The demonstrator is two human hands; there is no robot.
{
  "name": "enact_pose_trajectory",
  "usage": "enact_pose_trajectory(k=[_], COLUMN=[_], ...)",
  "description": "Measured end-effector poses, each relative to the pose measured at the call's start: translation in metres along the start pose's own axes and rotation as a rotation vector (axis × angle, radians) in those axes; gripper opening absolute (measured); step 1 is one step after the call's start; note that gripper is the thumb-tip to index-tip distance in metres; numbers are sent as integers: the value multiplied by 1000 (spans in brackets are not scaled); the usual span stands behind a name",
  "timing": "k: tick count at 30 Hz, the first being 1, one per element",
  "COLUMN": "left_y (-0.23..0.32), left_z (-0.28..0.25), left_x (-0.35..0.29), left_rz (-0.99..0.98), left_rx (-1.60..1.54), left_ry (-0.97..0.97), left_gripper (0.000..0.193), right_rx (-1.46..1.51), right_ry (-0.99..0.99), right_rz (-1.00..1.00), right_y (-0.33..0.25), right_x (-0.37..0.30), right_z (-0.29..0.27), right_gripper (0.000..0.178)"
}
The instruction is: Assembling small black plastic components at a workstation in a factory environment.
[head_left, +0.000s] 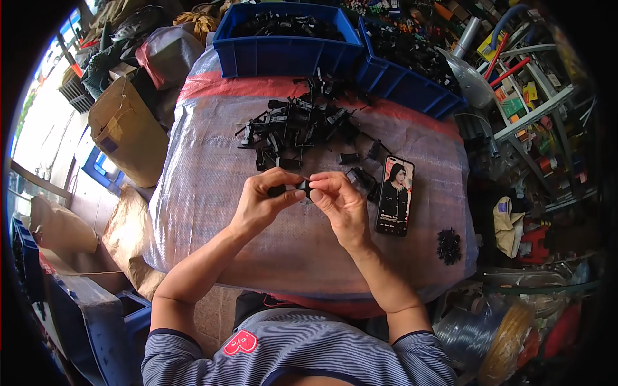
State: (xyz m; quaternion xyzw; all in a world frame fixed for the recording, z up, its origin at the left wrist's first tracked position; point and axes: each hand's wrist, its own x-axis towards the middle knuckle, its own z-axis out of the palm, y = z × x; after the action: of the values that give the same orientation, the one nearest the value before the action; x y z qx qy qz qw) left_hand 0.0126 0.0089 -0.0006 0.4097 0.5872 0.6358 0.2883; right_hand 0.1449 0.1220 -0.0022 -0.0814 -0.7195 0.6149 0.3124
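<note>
My left hand (264, 196) and my right hand (342, 204) meet over the middle of the table. Between their fingertips is a small black plastic part (306, 185), mostly covered by the fingers. Both hands are closed in a pinch on it. Just beyond them lies a loose heap of black plastic parts (302, 122), several with thin rods sticking out. Single black pieces, such as a block-shaped part (349, 158), lie between the heap and my hands. To the right of my right hand rests a phone (385, 215) with its screen lit.
The table has a translucent woven sheet (212, 141) with red bands. Blue bins (290, 56) of black parts stand at its far edge. A small pile of tiny black pieces (449, 247) lies at the right. Cardboard (129, 132) leans at left; a metal rack (534, 119) stands at right.
</note>
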Motion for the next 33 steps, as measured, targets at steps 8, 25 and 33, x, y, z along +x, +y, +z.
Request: enact_pose_trajectory(k=[8, 25, 33], left_y=[8, 20, 5], left_z=[2, 6, 3], left_x=[-3, -3, 0], left_rz=[99, -145, -343], left_rx=[154, -172, -369], left_ry=[-7, 137, 116], left_gripper=[20, 16, 12], right_rx=[631, 793, -758], right_ry=[-25, -155, -84], right_rz=[372, 471, -405], right_y=[6, 11, -7], right_x=[1, 4, 5], right_z=[-6, -7, 1], right_gripper=[16, 25, 62])
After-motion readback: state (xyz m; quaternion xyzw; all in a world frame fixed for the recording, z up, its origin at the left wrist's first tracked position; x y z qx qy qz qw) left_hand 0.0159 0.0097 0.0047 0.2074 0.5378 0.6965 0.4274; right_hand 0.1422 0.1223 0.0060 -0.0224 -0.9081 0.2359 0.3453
